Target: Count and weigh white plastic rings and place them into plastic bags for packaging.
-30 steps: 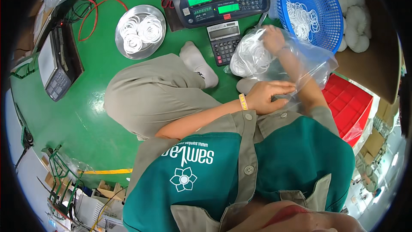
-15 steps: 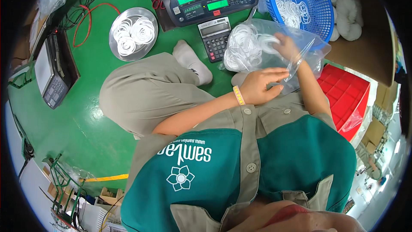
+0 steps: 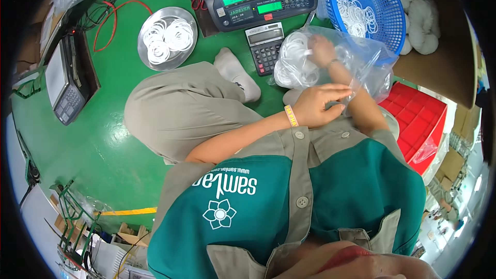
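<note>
Leftward, over the bagged pile, the right hand (image 3: 321, 51) has moved since half a second ago, while the left hand (image 3: 316, 107) keeps about the same place at the near edge of the clear bag (image 3: 377, 78). The bag lies in front of the person, right of the calculator (image 3: 266, 54) and nearer than the blue basket (image 3: 397, 20). Its white rings (image 3: 295, 71) are bunched at its left end.

Seen through film, the right hand appears to be inside the bag, fingers bent at the rings; whether they grip any cannot be told. The left hand is unclenched, its thumb apart from the outstretched fingers, which reach the film; whether they pinch it cannot be told either.

The step in hand looks like handling rings inside the bag. A next move would call for the left hand to steady the film near the right wrist, so that the right can shift without dragging the bag.

More loose rings (image 3: 356, 18) lie in the basket, and coiled rings (image 3: 178, 36) rest on a metal plate (image 3: 179, 59) farther left.
</note>
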`<control>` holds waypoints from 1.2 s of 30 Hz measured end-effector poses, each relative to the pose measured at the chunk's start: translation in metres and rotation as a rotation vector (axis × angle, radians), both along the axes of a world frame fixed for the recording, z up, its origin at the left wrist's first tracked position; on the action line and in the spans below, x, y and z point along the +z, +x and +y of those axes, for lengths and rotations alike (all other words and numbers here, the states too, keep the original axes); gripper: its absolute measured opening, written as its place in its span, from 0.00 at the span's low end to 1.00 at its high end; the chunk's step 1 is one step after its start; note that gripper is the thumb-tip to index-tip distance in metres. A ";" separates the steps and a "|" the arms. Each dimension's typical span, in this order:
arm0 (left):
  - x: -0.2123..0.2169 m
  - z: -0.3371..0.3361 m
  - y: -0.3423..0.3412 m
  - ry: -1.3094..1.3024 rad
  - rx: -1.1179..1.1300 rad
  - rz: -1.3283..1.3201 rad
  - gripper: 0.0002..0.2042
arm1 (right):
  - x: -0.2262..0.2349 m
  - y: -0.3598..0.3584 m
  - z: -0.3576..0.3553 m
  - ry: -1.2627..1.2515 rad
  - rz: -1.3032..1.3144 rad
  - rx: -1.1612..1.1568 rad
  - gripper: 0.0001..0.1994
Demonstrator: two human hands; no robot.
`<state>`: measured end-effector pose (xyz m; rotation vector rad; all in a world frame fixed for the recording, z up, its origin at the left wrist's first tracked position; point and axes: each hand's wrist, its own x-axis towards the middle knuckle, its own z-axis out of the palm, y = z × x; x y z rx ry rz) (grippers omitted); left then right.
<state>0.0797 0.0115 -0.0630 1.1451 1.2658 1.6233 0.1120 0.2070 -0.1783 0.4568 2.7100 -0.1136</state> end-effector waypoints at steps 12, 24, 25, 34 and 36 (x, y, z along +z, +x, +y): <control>0.006 0.009 -0.031 -0.060 0.226 -0.172 0.15 | 0.120 0.061 0.020 -0.921 0.298 -0.718 0.18; 0.053 0.059 0.008 -0.311 -0.172 -0.121 0.22 | 0.176 0.090 -0.012 -1.175 1.043 -0.894 0.26; 0.050 0.065 0.008 -0.309 -0.205 -0.266 0.20 | 0.175 0.091 -0.016 -1.143 1.048 -0.871 0.26; 0.037 0.073 -0.009 -0.493 -0.209 -1.076 0.09 | 0.183 0.094 -0.033 -1.036 1.088 -0.689 0.19; 0.039 0.073 -0.010 -0.490 -0.218 -1.108 0.09 | 0.187 0.095 -0.035 -1.029 1.082 -0.674 0.18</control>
